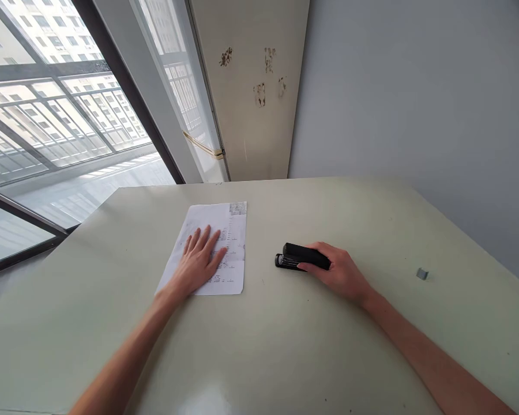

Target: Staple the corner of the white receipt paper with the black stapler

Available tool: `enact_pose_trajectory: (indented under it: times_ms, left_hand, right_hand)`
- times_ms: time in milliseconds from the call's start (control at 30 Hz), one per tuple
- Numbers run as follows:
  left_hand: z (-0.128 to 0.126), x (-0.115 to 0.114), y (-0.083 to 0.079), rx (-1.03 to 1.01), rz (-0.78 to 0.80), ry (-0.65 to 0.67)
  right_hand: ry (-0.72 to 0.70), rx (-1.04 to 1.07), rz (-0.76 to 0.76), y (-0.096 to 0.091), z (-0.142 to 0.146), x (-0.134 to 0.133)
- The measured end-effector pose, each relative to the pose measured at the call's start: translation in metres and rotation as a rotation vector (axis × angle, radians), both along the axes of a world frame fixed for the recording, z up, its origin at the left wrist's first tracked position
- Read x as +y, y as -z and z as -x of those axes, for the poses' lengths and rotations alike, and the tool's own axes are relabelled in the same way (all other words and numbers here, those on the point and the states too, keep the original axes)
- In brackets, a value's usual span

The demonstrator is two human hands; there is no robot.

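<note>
Black stapler (pixel 301 253); right hand (pixel 342 271) around it

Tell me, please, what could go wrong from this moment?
The left hand lies flat on the paper; if that hand slides, the paper may shift or crease.

The right hand grips the stapler with its thumb low along the side, so a firm press might pinch it.

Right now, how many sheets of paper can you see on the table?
1 visible: the printed sheet under the left hand, left of the black stapler. Others may be hidden directly beneath it.
</note>
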State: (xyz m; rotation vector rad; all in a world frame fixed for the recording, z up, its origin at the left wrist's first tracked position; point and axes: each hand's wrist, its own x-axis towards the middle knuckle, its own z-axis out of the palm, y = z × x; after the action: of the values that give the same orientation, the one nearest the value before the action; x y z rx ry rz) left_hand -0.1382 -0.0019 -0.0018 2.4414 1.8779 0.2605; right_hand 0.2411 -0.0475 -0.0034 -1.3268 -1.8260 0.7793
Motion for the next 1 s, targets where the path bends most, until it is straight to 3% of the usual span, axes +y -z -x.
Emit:
enact_pose_trajectory:
  times_ms: [167,333,467,600,733,833,1000]
  left_hand:
    - [-0.071,-0.004,0.007,-0.02,-0.037,0.094]
    - [-0.18,-0.023,0.019,-0.11,-0.137,0.124]
    - [-0.261,-0.043,0.019,-0.196,-0.154,0.179]
    - [-0.309,-0.062,0.012,-0.27,-0.064,0.239]
    - [-0.305,-0.083,0.005,-0.234,-0.008,0.339]
    - [-0.272,-0.096,-0.002,-0.178,-0.066,0.453]
    - [-0.217,-0.104,-0.009,-0.14,-0.025,0.503]
  right_hand:
    - [0.158,0.186,0.031,-0.012,0.0,-0.003]
    - [0.253,0.175,-0.116,-0.021,-0.005,-0.003]
    - [0.299,0.12,-0.225,-0.024,-0.007,-0.005]
    - [0.312,0.105,-0.315,-0.029,-0.003,-0.01]
    - [0.266,0.104,-0.343,-0.035,0.0,-0.013]
    - [0.268,0.126,-0.352,-0.038,0.0,-0.015]
    - [0.203,0.128,-0.348,-0.04,0.005,-0.018]
